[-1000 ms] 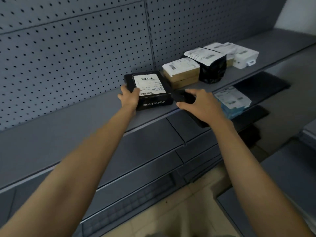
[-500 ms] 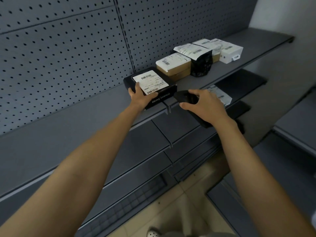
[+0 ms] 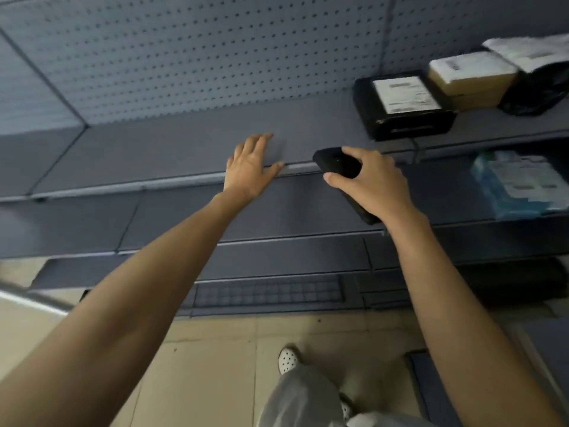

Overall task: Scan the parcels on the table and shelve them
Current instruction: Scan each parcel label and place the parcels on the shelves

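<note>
- Your left hand [image 3: 250,167] is spread flat and empty over the shelf [image 3: 172,149] edge.
- Your right hand [image 3: 371,184] grips the scanner [image 3: 335,163].
- The black parcel [image 3: 403,106] lies on the shelf, just beside the brown parcel [image 3: 471,78].

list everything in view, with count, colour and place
black box: 1, black, white label, top shelf, right
cardboard box: 1, brown, white label, right of black box
black bag: 1, black, top shelf, far right
blue parcel: 1, blue and white, lower shelf, right
shelf unit: 1, grey, pegboard back
shoe: 1, white, spotted, floor
scanner: 1, black, in right hand
left hand: 1, open, over top shelf edge
right hand: 1, grips scanner
</note>
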A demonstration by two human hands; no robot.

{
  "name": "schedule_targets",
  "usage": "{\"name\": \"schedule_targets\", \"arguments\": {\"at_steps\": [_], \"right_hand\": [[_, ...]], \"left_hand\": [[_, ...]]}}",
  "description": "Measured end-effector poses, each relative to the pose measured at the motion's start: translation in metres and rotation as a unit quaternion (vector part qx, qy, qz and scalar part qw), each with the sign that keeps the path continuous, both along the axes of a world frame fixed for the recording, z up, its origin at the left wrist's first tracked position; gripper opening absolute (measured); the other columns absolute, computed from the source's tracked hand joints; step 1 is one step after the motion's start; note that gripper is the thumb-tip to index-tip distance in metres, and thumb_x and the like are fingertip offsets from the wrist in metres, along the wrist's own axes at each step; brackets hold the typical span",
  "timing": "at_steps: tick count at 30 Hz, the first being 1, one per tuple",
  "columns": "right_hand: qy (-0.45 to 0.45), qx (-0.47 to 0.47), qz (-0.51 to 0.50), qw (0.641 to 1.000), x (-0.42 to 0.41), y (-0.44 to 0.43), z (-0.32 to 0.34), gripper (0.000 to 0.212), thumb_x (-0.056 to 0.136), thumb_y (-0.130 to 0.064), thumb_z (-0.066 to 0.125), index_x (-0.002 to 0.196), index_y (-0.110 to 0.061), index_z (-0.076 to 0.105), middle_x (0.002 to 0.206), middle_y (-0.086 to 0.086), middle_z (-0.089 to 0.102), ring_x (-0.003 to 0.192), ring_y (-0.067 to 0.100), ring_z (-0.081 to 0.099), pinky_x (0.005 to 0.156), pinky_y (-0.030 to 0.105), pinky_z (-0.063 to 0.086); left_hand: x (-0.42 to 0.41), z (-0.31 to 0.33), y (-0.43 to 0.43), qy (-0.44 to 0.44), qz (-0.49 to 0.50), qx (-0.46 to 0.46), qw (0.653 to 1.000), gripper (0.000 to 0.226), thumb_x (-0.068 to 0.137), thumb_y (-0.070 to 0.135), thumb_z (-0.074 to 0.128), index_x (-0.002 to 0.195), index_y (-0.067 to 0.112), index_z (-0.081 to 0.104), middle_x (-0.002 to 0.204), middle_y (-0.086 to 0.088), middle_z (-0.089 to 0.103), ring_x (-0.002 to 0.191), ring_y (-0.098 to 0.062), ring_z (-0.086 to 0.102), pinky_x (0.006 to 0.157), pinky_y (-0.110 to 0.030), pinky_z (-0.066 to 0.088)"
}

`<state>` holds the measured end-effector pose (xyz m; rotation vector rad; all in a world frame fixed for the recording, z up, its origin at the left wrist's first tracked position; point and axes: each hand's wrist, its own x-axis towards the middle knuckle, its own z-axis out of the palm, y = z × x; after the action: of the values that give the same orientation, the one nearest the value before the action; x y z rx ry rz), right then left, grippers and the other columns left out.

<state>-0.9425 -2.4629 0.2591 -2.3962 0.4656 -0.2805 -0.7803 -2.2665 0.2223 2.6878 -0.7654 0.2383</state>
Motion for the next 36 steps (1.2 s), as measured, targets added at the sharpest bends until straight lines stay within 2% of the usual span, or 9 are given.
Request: {"name": "schedule_targets", "arguments": {"at_steps": [7, 12, 16, 20, 27, 32, 36], "right_hand": [[-0.017, -0.015, 0.194, 0.981, 0.025, 0.145, 0.001, 0.072, 0.081, -0.057, 0.071, 0.145, -0.030, 0.051, 0.140, 0.003, 0.059, 0.127, 0.029, 0.054, 0.098, 0.044, 0.047], [0.000, -0.028, 0.323, 0.946, 0.022, 0.273, 0.001, 0.071, 0.082, -0.057, 0.070, 0.145, -0.032, 0.050, 0.140, 0.003, 0.059, 0.126, 0.029, 0.055, 0.097, 0.041, 0.046], [0.003, -0.043, 0.402, 0.915, 0.015, 0.385, 0.000, 0.071, 0.082, -0.057, 0.071, 0.145, -0.031, 0.050, 0.138, 0.003, 0.061, 0.124, 0.029, 0.057, 0.094, 0.039, 0.047], [0.007, -0.053, 0.454, 0.889, 0.001, 0.499, -0.007, 0.071, 0.083, -0.058, 0.070, 0.145, -0.029, 0.050, 0.138, 0.003, 0.061, 0.125, 0.029, 0.056, 0.094, 0.039, 0.047], [0.029, -0.028, 0.523, 0.852, -0.035, 0.710, -0.024, 0.068, 0.081, -0.057, 0.069, 0.142, -0.033, 0.052, 0.133, 0.001, 0.063, 0.120, 0.028, 0.058, 0.090, 0.038, 0.048], [0.064, -0.038, 0.548, 0.834, -0.033, 0.812, -0.041, 0.068, 0.082, -0.057, 0.067, 0.144, -0.034, 0.050, 0.134, -0.001, 0.063, 0.122, 0.027, 0.056, 0.092, 0.039, 0.047], [0.077, -0.019, 0.529, 0.845, 0.001, 0.870, -0.057, 0.066, 0.083, -0.054, 0.068, 0.143, -0.033, 0.051, 0.133, -0.001, 0.063, 0.121, 0.026, 0.056, 0.088, 0.037, 0.047]], "left_hand": [[-0.062, -0.003, 0.198, -0.061, 0.154, 0.085, 0.983, 0.068, 0.089, 0.039, 0.066, 0.149, 0.025, 0.038, 0.151, -0.004, 0.039, 0.136, -0.031, 0.038, 0.107, -0.048, 0.033], [-0.125, -0.017, 0.338, -0.059, 0.258, 0.142, 0.954, 0.068, 0.089, 0.043, 0.066, 0.149, 0.026, 0.038, 0.150, -0.004, 0.040, 0.136, -0.031, 0.037, 0.107, -0.046, 0.031], [-0.174, -0.026, 0.444, -0.049, 0.327, 0.149, 0.932, 0.061, 0.090, 0.043, 0.065, 0.144, 0.027, 0.043, 0.146, -0.002, 0.046, 0.134, -0.029, 0.041, 0.106, -0.047, 0.033], [-0.227, -0.037, 0.552, -0.021, 0.380, 0.150, 0.912, 0.050, 0.091, 0.039, 0.064, 0.137, 0.026, 0.051, 0.137, -0.001, 0.054, 0.129, -0.028, 0.046, 0.105, -0.044, 0.031], [-0.303, -0.041, 0.739, 0.021, 0.467, 0.168, 0.868, 0.047, 0.091, 0.040, 0.063, 0.134, 0.027, 0.053, 0.137, 0.001, 0.053, 0.129, -0.027, 0.045, 0.106, -0.042, 0.029], [-0.308, -0.056, 0.830, 0.051, 0.515, 0.139, 0.844, 0.046, 0.092, 0.040, 0.061, 0.135, 0.028, 0.053, 0.138, 0.003, 0.052, 0.129, -0.027, 0.044, 0.107, -0.041, 0.028], [-0.276, -0.079, 0.881, 0.081, 0.514, 0.117, 0.846, 0.046, 0.093, 0.040, 0.060, 0.136, 0.027, 0.051, 0.139, 0.003, 0.051, 0.129, -0.026, 0.044, 0.106, -0.041, 0.029]]}}
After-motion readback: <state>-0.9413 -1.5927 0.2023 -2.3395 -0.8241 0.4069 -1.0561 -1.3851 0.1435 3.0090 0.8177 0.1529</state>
